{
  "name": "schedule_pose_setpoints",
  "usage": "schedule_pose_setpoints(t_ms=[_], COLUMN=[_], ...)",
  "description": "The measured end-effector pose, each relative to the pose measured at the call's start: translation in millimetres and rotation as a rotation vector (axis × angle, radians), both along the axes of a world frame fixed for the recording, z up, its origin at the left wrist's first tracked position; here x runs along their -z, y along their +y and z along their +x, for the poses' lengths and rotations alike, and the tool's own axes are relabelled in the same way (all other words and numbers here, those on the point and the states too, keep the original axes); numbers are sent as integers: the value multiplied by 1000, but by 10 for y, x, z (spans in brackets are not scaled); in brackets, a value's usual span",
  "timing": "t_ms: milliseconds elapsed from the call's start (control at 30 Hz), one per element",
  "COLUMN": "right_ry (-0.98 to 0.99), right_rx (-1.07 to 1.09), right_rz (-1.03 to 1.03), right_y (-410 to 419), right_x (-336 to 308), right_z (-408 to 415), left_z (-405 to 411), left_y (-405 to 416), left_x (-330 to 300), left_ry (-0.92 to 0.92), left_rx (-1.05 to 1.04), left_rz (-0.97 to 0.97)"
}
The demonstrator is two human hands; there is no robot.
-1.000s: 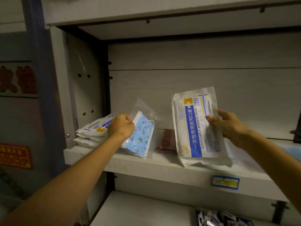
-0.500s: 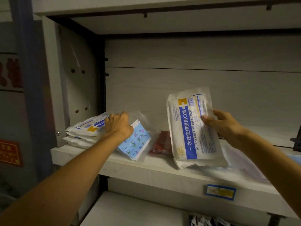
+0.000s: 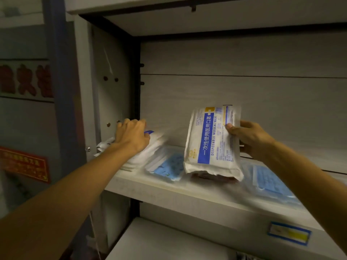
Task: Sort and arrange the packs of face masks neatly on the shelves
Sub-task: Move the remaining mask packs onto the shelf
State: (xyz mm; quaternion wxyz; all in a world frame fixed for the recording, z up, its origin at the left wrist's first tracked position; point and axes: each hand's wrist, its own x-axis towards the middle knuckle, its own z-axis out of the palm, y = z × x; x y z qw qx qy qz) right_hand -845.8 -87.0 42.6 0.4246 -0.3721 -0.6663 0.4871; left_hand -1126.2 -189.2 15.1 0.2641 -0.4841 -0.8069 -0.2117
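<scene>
My right hand [image 3: 249,140] holds a white pack with a blue stripe, printed "Disposable Medical Mask" [image 3: 211,145], upright by its right edge above the shelf [image 3: 187,199]. My left hand [image 3: 131,136] lies on a stack of similar white packs [image 3: 148,154] at the shelf's left end, fingers curled over the top pack. A clear pack of patterned blue masks [image 3: 167,164] lies flat between the stack and the held pack. Under the held pack sits a dark red pack [image 3: 212,178], mostly hidden. A clear bag of blue masks [image 3: 268,182] lies further right.
The cabinet's side panel [image 3: 110,91] stands close on the left of the stack, and another shelf board runs overhead. A blue-and-yellow price label [image 3: 289,234] is fixed to the shelf's front edge. A lower shelf [image 3: 159,241] shows below. A red sign [image 3: 24,164] hangs far left.
My left hand has let go of the patterned blue pack, which now lies flat on the shelf, and has moved left onto the white stack. The right hand still holds its pack upright.
</scene>
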Motion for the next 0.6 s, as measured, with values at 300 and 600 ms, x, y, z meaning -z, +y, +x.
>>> schedule_pose_setpoints(t_ms=[300, 600], right_ry=[112, 153], right_rx=[-1, 1], right_rz=[-111, -176], right_y=[-23, -108], right_x=[20, 119], right_z=[-1124, -2175], left_z=[-727, -1158], left_y=[-335, -408], left_x=[-137, -261], left_ry=[-69, -133], left_rx=[50, 119], left_rz=[68, 104])
